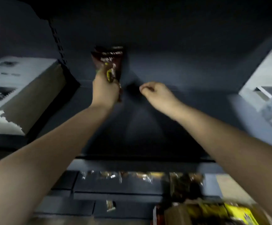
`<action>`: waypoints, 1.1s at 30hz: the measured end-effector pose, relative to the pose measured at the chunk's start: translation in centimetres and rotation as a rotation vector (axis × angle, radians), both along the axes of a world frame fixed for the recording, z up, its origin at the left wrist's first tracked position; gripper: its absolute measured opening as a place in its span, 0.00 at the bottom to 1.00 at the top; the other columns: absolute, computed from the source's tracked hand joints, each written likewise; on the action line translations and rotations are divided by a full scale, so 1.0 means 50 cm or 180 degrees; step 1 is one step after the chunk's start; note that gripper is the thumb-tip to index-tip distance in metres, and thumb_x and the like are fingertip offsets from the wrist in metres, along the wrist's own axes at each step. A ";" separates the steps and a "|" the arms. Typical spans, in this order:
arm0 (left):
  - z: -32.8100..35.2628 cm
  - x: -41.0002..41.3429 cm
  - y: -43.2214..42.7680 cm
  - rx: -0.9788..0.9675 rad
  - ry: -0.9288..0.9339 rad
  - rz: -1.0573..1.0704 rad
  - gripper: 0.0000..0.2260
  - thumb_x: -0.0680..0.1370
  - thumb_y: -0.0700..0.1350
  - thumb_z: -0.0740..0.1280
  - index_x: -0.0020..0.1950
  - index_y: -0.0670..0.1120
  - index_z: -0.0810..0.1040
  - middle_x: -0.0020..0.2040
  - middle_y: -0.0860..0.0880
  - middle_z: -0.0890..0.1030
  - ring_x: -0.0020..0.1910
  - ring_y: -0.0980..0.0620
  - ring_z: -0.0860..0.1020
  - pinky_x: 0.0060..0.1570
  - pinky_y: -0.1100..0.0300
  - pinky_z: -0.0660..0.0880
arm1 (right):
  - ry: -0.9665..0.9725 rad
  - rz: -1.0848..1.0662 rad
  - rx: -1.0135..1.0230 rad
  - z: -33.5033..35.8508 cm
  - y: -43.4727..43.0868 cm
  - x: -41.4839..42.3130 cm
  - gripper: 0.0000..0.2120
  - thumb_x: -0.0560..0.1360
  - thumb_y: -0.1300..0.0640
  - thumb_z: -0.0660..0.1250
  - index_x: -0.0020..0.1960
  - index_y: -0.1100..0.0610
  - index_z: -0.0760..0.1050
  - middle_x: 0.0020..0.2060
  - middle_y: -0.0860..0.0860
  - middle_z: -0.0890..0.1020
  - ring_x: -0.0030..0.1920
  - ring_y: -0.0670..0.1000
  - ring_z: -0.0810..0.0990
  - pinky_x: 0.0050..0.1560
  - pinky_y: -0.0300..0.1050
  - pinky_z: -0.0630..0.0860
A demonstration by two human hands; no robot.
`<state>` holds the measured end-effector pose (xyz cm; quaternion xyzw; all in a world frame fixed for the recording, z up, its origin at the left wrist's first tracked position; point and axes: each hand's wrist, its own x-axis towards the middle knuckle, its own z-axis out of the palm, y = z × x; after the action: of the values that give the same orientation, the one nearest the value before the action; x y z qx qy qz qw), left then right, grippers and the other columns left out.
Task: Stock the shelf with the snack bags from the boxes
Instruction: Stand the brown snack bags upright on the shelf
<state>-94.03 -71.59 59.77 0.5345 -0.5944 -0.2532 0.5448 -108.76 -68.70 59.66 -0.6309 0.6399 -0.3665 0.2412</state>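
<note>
A cardboard box (18, 88) sits at the far left on the dark shelf (148, 127). Next, the left hand (104, 91) grips a dark brown snack bag (109, 62) by its lower end, holding it upright above the shelf. To its right, the right hand (156, 93) is loosely curled, holding nothing visible. Lower right, more snack bags (229, 211) lie blurred in a box.

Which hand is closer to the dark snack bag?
Left. The left hand is holding the dark snack bag upright; the right hand is beside it, apart, loosely curled.
</note>
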 end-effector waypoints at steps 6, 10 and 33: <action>-0.003 -0.141 0.140 -0.0118 -0.0120 -0.0791 0.18 0.73 0.28 0.55 0.58 0.43 0.75 0.55 0.51 0.76 0.47 0.66 0.76 0.48 0.76 0.70 | -0.0006 -0.0214 0.0047 0.027 0.151 -0.133 0.10 0.79 0.56 0.60 0.53 0.57 0.79 0.45 0.51 0.80 0.46 0.47 0.76 0.49 0.42 0.73; 0.004 -0.237 0.284 -0.0076 0.0365 -0.1388 0.19 0.71 0.27 0.54 0.51 0.46 0.76 0.51 0.51 0.79 0.54 0.55 0.78 0.58 0.66 0.73 | -0.0162 -0.0377 -0.0213 0.029 0.282 -0.225 0.07 0.76 0.55 0.61 0.44 0.54 0.77 0.42 0.51 0.82 0.39 0.45 0.77 0.45 0.39 0.72; -0.421 -0.524 0.640 0.2856 -0.2156 -0.2408 0.17 0.77 0.36 0.61 0.66 0.41 0.66 0.59 0.40 0.76 0.53 0.44 0.76 0.50 0.55 0.72 | 0.0842 -0.1077 0.1725 -0.409 0.735 -0.536 0.22 0.77 0.47 0.61 0.66 0.58 0.68 0.59 0.56 0.74 0.61 0.58 0.71 0.59 0.55 0.72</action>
<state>-120.24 -39.61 38.70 0.5139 -0.7158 -0.4672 -0.0722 -135.56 -31.97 39.22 -0.4710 0.8352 -0.1331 0.2508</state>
